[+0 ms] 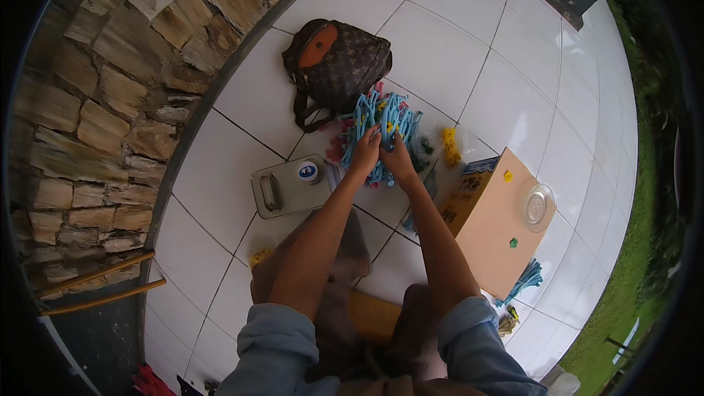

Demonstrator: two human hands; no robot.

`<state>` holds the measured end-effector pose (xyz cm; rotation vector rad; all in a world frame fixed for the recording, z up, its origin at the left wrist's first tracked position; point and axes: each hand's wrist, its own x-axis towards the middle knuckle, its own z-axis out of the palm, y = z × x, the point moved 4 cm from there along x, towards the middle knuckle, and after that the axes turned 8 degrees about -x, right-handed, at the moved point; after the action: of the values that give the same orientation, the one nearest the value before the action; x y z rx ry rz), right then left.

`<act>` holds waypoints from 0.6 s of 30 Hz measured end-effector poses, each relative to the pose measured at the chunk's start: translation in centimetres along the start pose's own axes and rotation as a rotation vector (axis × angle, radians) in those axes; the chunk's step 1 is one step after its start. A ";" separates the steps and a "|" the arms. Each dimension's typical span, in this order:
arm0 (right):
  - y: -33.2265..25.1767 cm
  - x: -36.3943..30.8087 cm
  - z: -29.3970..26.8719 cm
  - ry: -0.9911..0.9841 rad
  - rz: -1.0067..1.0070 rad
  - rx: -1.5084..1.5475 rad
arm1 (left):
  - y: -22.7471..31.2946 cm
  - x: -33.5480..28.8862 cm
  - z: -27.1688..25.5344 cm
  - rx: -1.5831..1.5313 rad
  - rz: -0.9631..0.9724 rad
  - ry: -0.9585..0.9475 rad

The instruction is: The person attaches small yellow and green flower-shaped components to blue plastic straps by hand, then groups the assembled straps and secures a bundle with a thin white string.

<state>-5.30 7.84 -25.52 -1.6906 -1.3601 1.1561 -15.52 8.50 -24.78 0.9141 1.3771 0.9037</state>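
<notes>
A heap of light-blue, stem-like strands point(396, 114), with yellow and pink bits among them, lies on the floor ahead of me. Both my arms stretch out to its near side. My left hand point(365, 154) is closed, fingertips bent in at the strands. Close beside it, almost touching, my right hand point(397, 161) is closed too, its fingers around light-blue strands. The exact piece between my fingertips is partly hidden by the hands and the heap. Pink strands point(336, 148) stick out at the heap's left edge.
A brown patterned backpack point(345, 55) stands beyond the heap. Left is a metal tray point(286, 202) with a round tin point(308, 171). To the right, a cardboard box point(499, 227) carries a clear dish point(538, 207); a bag of yellow pieces point(450, 147) lies nearby. A stone wall point(117, 88) runs along the left.
</notes>
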 end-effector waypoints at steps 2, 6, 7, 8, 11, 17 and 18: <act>2.2 1.4 0.9 -0.133 -0.034 -0.037 | -1.6 1.1 0.7 -0.020 0.117 0.149; 4.8 -0.9 -0.4 0.144 0.148 0.015 | -2.4 -0.8 1.3 0.462 0.524 0.618; 7.2 -2.2 -1.4 0.330 0.249 0.122 | -2.5 -1.7 2.6 0.302 0.522 0.482; 9.0 -3.6 -1.6 0.500 0.338 0.229 | -3.7 -2.3 3.3 0.148 0.512 0.370; 13.7 -8.0 -0.7 0.610 0.564 -0.032 | -11.4 -3.0 5.8 -0.159 0.102 -0.001; 18.4 -11.0 -0.9 0.726 0.433 -0.477 | -21.4 -5.4 9.4 -0.161 -0.177 -0.261; 18.4 -10.6 -1.0 0.657 0.411 -0.504 | -21.5 -5.7 10.1 -0.254 -0.238 -0.256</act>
<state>1.93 -6.66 -39.18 -2.5033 -0.9397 0.3623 -5.61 -5.21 -42.37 0.6320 1.0947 0.7313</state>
